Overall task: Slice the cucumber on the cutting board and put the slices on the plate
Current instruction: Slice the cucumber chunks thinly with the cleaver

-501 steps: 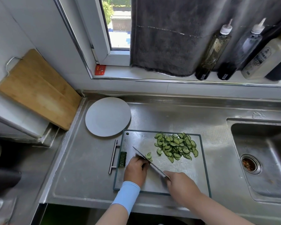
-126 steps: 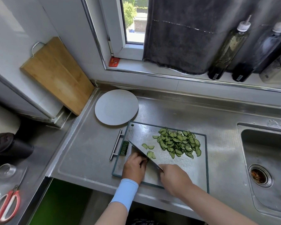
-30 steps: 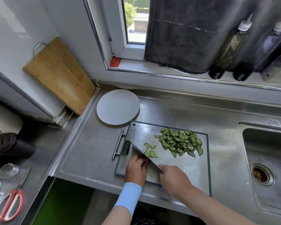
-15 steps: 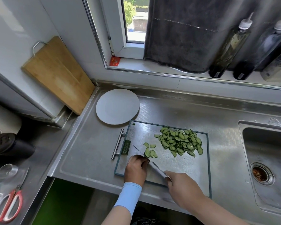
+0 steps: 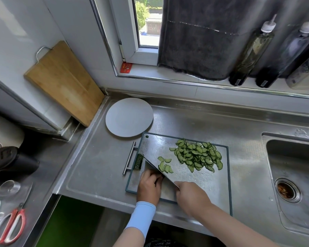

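Two grips curl: right grip (image 5: 191,196) round knife (image 5: 159,172), left grip (image 5: 149,184) on cucumber (image 5: 138,162) behind blade; plate (image 5: 129,119) near wooden board (image 5: 64,82).

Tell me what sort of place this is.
Most likely a home kitchen: a steel counter with a built-in sink, a cutting board holding cucumber slices near a plate, and condiment bottles lined up on the windowsill.
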{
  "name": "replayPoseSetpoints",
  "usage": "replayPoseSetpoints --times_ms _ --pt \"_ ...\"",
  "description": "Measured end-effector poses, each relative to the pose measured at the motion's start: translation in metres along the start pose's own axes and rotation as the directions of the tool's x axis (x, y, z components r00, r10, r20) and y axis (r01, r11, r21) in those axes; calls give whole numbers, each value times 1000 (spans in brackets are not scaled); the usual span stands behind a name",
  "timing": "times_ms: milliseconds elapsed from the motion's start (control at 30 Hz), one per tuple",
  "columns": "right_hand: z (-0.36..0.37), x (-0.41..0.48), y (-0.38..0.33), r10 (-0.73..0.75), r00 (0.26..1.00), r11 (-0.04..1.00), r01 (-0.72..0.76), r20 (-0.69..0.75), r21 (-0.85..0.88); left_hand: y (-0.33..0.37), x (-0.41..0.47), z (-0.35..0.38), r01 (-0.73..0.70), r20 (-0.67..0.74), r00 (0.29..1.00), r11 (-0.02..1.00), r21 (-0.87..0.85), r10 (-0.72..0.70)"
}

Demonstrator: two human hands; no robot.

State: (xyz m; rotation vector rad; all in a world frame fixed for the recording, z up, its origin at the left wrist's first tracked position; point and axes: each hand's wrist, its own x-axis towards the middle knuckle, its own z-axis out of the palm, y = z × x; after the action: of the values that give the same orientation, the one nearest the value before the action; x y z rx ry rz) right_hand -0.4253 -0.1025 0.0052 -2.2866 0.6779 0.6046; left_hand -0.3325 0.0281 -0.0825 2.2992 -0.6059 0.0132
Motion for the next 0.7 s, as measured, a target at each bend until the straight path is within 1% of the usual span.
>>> replayPoseSetpoints --times_ms 233,433,700 --pt "2 -9 5 -55 997 998 53 -49 -39 1 3 0 27 3 1000 999 26 -27" --pt "-1 -25 12 -76 995 997 74 -64 -38 4 4 -4 47 14 999 998 29 -47" --pt "-3 -26 11 -46 998 999 45 -40 -28 4 6 -5 28 8 1000 1000 5 -28"
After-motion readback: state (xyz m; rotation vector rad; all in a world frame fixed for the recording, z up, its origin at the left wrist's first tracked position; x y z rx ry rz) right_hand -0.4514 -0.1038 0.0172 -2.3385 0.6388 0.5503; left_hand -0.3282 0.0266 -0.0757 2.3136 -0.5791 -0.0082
